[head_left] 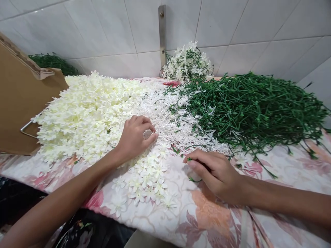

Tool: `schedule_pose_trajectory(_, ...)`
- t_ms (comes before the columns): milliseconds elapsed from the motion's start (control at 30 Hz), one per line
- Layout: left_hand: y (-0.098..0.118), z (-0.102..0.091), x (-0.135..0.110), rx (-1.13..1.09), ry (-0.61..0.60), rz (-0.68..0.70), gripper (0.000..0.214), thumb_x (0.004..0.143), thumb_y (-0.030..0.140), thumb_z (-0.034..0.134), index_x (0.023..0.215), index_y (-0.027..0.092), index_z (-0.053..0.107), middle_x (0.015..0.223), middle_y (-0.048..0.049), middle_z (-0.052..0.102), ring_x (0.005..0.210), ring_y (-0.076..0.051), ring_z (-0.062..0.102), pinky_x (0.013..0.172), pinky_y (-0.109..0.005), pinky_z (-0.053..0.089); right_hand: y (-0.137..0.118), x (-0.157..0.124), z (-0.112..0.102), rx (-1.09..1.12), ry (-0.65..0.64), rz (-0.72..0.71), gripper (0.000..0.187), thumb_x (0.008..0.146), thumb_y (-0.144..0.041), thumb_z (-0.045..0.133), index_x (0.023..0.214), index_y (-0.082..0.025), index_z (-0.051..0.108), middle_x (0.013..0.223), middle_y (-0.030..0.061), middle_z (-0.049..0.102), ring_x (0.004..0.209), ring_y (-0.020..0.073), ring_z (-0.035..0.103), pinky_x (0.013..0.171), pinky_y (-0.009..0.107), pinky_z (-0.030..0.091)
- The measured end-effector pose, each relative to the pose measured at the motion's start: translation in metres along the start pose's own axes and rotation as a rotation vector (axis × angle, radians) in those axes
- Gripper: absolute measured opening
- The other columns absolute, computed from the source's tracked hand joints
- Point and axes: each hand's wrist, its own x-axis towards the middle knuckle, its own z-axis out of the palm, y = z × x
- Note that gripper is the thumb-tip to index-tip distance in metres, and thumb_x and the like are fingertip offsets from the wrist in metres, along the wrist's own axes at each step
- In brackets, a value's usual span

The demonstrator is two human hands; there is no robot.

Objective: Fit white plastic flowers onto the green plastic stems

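My left hand [137, 136] is closed in a pinch at the near left edge of a pile of thin white artificial stamens [168, 113]. What lies between its fingertips is too small to make out. Between the thumb and forefinger of my right hand [217, 172] is a green plastic flower stem [190, 159], its tip poking out just past them. The stem's lower end shows beneath the hand. Loose cream-white artificial blossoms [147, 175] lie on the cloth between my hands, close to my left wrist.
A big heap of cream blossoms [85, 113] spreads at the left, beside a cardboard box [26, 100]. Green stems [253, 106] are heaped at the right. Against the tiled wall [108, 31] sits a bunch of assembled white flowers [186, 65]. A floral cloth [186, 206] covers the table.
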Motion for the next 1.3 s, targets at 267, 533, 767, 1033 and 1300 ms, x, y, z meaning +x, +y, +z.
schedule_pose_trajectory(267, 0.004, -0.005, 0.0, -0.101, 0.13, 0.006, 0.007, 0.085, 0.022, 0.06, 0.084, 0.019, 0.066, 0.096, -0.0045, 0.064, 0.095, -0.022, 0.057, 0.086, -0.041, 0.044, 0.0, 0.001, 0.0, 0.003, -0.012, -0.006, 0.019, 0.096, -0.018, 0.041, 0.087, -0.015, 0.058, 0.073, 0.0045, 0.067, 0.058, 0.0129, 0.061, 0.052, 0.024, 0.041)
schedule_pose_trajectory(533, 0.003, -0.006, -0.003, -0.285, 0.328, -0.024, 0.006, 0.09, 0.021, 0.052, 0.094, 0.019, 0.056, 0.092, -0.0045, 0.065, 0.089, -0.018, 0.062, 0.082, -0.034, 0.05, 0.001, 0.0, 0.0, 0.008, -0.024, -0.007, 0.019, 0.096, -0.018, 0.041, 0.087, -0.016, 0.057, 0.071, 0.0035, 0.065, 0.056, 0.0121, 0.059, 0.052, 0.023, 0.041)
schedule_pose_trajectory(767, -0.001, -0.012, -0.002, -0.213, 0.257, 0.117, 0.003, 0.087, 0.018, 0.06, 0.088, 0.018, 0.063, 0.082, -0.0003, 0.068, 0.074, -0.013, 0.064, 0.069, -0.025, 0.052, -0.001, 0.0, -0.002, 0.006, -0.028, 0.006, 0.019, 0.096, -0.018, 0.041, 0.088, -0.016, 0.058, 0.07, 0.003, 0.065, 0.056, 0.012, 0.058, 0.053, 0.023, 0.041)
schedule_pose_trajectory(1033, 0.009, -0.026, -0.006, -0.299, -0.157, 0.314, 0.023, 0.096, 0.02, 0.046, 0.102, 0.019, 0.069, 0.091, -0.0078, 0.068, 0.082, -0.017, 0.066, 0.069, -0.027, 0.054, 0.001, 0.003, -0.002, 0.005, -0.029, 0.017, 0.018, 0.095, -0.017, 0.041, 0.086, -0.016, 0.057, 0.07, 0.0026, 0.064, 0.055, 0.0111, 0.057, 0.052, 0.022, 0.041)
schedule_pose_trajectory(1300, 0.009, -0.028, -0.016, -0.237, -0.232, 0.257, 0.016, 0.096, 0.029, 0.052, 0.109, 0.024, 0.06, 0.095, -0.0024, 0.074, 0.081, -0.018, 0.072, 0.068, -0.023, 0.054, 0.002, 0.001, -0.002, 0.019, -0.039, 0.012, 0.017, 0.095, -0.016, 0.042, 0.089, -0.017, 0.057, 0.07, 0.0007, 0.062, 0.056, 0.0107, 0.056, 0.054, 0.023, 0.04)
